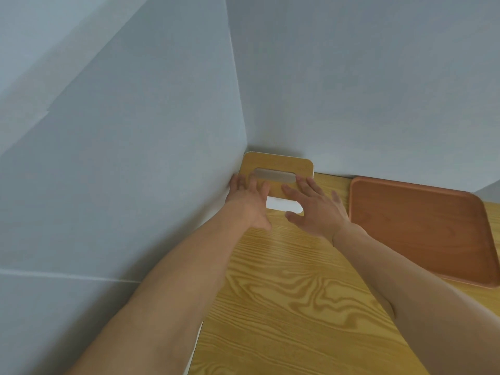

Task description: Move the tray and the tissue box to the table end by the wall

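One tissue box (278,169), one tray (422,228), one table (292,307), two hands (250,201), seemingly nothing else.

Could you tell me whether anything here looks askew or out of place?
Nothing stands out: the white tissue box with a wooden lid sits squarely in the wall corner, and the reddish-brown wooden tray lies flat beside it.

I take this for a plain room in a home or small office, though little shows. A desk (297,293) with a light pine-grain top is pushed into a corner where two bare pale grey-blue walls (351,90) meet. At the far end stand a wood-topped tissue box (278,165) and, to its right, a reddish-brown wooden tray (419,226).
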{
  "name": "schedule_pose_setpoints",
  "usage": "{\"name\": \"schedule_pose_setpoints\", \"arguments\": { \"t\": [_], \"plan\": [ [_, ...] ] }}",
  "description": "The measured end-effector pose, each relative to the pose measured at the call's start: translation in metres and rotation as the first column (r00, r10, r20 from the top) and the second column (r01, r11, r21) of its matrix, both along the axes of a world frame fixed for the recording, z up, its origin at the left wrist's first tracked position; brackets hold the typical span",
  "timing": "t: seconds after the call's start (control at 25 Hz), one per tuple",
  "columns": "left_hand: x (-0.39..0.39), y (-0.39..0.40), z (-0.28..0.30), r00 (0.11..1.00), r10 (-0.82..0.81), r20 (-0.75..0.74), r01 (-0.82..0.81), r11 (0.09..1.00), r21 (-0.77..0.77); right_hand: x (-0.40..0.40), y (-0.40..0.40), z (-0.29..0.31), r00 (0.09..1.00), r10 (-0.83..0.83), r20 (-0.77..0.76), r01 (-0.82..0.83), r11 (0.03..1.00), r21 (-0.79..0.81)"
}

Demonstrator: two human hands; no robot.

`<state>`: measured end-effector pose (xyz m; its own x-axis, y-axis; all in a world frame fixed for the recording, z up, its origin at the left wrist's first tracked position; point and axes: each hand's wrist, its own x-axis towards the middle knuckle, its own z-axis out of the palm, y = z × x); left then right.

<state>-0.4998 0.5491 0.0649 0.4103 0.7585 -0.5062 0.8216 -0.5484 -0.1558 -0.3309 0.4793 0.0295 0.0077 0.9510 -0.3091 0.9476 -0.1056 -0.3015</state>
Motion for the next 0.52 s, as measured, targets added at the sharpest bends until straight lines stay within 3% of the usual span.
{"name": "schedule_pose_setpoints", "arguments": {
  "t": [0.52],
  "plan": [
    [0.002,0.020,-0.030,0.999,0.046,0.010,-0.046,0.999,-0.016,0.008,0.016,-0.007,0.996,0.053,0.068,-0.051,0.998,-0.027]
  ]
}}
